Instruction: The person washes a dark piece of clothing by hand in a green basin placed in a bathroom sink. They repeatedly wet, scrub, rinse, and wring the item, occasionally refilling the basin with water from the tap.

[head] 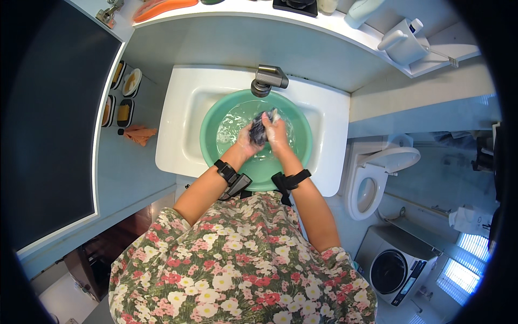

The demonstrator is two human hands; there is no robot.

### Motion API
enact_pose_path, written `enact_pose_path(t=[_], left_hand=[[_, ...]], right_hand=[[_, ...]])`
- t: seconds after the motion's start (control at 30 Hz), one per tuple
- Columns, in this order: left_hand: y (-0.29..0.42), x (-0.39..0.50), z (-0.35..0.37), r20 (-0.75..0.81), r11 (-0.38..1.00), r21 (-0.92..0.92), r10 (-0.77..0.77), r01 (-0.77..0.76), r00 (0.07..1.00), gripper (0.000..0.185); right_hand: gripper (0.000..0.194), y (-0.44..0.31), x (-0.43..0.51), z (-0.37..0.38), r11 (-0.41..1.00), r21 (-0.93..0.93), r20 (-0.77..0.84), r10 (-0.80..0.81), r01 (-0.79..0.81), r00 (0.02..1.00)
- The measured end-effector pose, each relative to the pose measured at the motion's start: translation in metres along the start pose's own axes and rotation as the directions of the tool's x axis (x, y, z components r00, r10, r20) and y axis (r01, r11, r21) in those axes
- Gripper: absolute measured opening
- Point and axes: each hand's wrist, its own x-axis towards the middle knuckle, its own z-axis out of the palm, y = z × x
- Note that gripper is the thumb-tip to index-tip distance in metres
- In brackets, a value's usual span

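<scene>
Both hands hold a bunched dark grey cloth (257, 128) over a green plastic basin (207, 135). My left hand (247, 141) grips the cloth's lower left side, with suds on the skin. From the right, my right hand (276, 133) presses on it, thumb on top. A pale bit (276, 114) shows at the cloth's upper end; whether it is foam or fabric I cannot tell. Below the hands lies sudsy water (231, 126). The basin rests in a white washbasin (172, 133), its far rim under a dark grey faucet (270, 77).
Soap dishes (125, 113) and an orange cloth (139, 134) hang on the left wall. A white shelf (243, 9) with bottles and a cup (404, 44) runs along the back. To the right stand a toilet (366, 190) and a front-loading washing machine (390, 267).
</scene>
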Motion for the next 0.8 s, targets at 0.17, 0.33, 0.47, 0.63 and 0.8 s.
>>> enact_pose_path(t=[0.17,0.33,0.47,0.63,0.8], left_hand=[[0.002,0.000,-0.002,0.356,0.983,-0.169,-0.007,0.071,0.934,0.037],[-0.009,-0.019,0.003,0.259,0.988,0.032,0.135,-0.149,0.956,0.028],[-0.006,-0.027,0.018,0.140,1.000,-0.003,0.031,-0.031,0.990,0.022],[-0.004,-0.034,0.023,0.199,0.989,0.040,0.133,-0.143,0.971,0.023],[-0.003,-0.030,0.021,0.049,0.989,0.097,0.111,-0.116,0.993,0.027]], right_hand=[[0.047,0.001,-0.029,0.038,0.916,-0.389,-0.063,-0.133,0.098,0.989],[0.049,-0.009,-0.016,0.032,0.685,-0.719,-0.078,-0.251,0.120,0.965],[0.047,-0.006,-0.003,0.031,0.733,-0.680,-0.263,-0.240,-0.003,0.934],[0.034,0.005,0.008,0.025,0.789,-0.615,-0.118,-0.094,0.002,0.989],[0.026,0.005,0.010,0.025,0.800,-0.593,-0.191,-0.029,-0.092,0.981]])
